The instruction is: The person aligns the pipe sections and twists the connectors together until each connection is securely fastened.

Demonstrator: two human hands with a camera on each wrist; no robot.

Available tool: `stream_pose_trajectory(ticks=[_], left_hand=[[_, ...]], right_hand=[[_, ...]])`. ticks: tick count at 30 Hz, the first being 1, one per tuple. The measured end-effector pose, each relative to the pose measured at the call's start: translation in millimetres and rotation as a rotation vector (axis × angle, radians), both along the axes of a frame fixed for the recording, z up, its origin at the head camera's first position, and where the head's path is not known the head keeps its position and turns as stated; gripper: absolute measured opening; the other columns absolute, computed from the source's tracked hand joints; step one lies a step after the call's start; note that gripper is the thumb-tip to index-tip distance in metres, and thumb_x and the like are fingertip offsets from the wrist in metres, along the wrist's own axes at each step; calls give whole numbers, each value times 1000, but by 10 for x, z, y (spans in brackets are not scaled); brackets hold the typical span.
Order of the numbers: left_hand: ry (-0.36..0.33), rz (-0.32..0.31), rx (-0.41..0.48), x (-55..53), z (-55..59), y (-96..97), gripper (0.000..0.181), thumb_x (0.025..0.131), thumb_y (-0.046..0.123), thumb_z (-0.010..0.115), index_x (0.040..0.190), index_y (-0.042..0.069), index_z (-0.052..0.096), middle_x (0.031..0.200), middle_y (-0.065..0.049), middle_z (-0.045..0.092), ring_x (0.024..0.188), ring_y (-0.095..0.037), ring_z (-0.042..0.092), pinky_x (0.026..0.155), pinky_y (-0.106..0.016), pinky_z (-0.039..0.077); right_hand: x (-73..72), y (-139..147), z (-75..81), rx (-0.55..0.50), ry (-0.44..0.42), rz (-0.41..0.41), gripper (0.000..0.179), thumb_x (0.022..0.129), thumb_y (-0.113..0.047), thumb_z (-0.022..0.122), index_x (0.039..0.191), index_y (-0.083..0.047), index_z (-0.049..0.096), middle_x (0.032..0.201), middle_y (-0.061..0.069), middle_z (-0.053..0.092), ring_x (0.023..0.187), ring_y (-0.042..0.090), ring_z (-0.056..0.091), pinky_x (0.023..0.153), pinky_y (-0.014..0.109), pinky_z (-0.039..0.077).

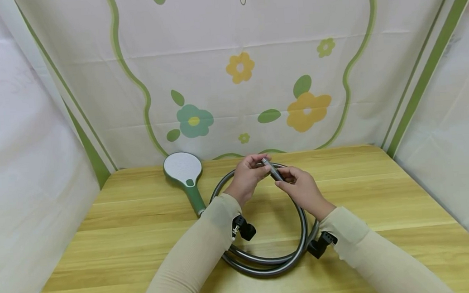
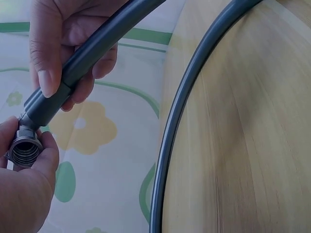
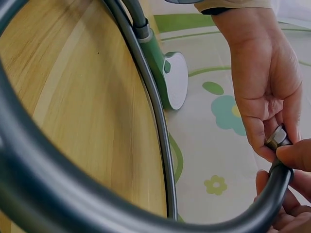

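Observation:
A dark grey shower hose [image 1: 263,272] lies in loops on the table, and one end is raised between both hands. My left hand [image 1: 246,177] pinches the metal nut [image 2: 25,149] at that end between thumb and fingers; its threaded opening faces the camera in the left wrist view. Just behind the nut, my right hand [image 1: 303,189] grips the hose's dark end sleeve [image 2: 46,106]. A shower head [image 1: 183,167] with a white face and green handle lies to the left, joined at the handle's base to the hose's other end.
The wooden table [image 1: 384,190] meets a white flowered cloth backdrop [image 1: 278,71] at its far edge. Cloth walls stand on both sides. Black wrist cameras [image 1: 320,246] hang under the sleeves, close over the hose loops.

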State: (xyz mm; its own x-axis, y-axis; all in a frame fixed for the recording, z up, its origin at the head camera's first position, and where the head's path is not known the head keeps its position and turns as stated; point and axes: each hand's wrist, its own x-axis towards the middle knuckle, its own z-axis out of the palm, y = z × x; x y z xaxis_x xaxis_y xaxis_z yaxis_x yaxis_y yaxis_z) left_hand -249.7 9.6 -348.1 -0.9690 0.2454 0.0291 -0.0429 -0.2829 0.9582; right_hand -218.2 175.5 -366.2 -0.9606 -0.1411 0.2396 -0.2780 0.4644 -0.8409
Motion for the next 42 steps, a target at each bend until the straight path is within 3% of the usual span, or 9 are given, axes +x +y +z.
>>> stream_pose_trajectory(ticks=[7,13,23,32,42], left_hand=[[2,-3,1,-7,-6,3,37,91,-9,58,128,-1,55,131,-15,56,114,-23,57,96,-35,50],[5,-15,15,-8,-5,0,37,92,-9,57,128,-2,53,135,-19,52,126,-36,48,98,-35,49],[4,-41,18,-17,-14,-9,38,93,-8,56,130,-1,51,139,-21,48,128,-39,45,101,-36,46],[3,-35,8,-15,-7,-16,38,93,-8,57,130,0,52,133,-15,54,122,-31,52,99,-35,48],[-2,-44,11,-17,-12,-15,38,93,-8,57,130,-1,52,136,-17,52,119,-27,53,100,-36,47]], right_hand=[[-17,29,-5,-35,-70,9,32,91,-9,67,122,-1,63,105,16,68,92,25,64,70,30,51],[-25,49,5,-89,-120,30,36,92,-14,66,125,0,61,111,17,66,99,25,63,77,30,53],[-15,79,20,-145,-169,83,40,93,-14,65,129,2,58,119,19,63,110,30,61,89,38,53],[-45,96,14,-160,-191,112,40,93,-15,64,130,0,58,119,17,63,109,26,61,91,38,51],[-57,127,0,-177,-232,141,42,94,-21,64,132,-3,57,115,12,65,103,21,62,90,37,51]])
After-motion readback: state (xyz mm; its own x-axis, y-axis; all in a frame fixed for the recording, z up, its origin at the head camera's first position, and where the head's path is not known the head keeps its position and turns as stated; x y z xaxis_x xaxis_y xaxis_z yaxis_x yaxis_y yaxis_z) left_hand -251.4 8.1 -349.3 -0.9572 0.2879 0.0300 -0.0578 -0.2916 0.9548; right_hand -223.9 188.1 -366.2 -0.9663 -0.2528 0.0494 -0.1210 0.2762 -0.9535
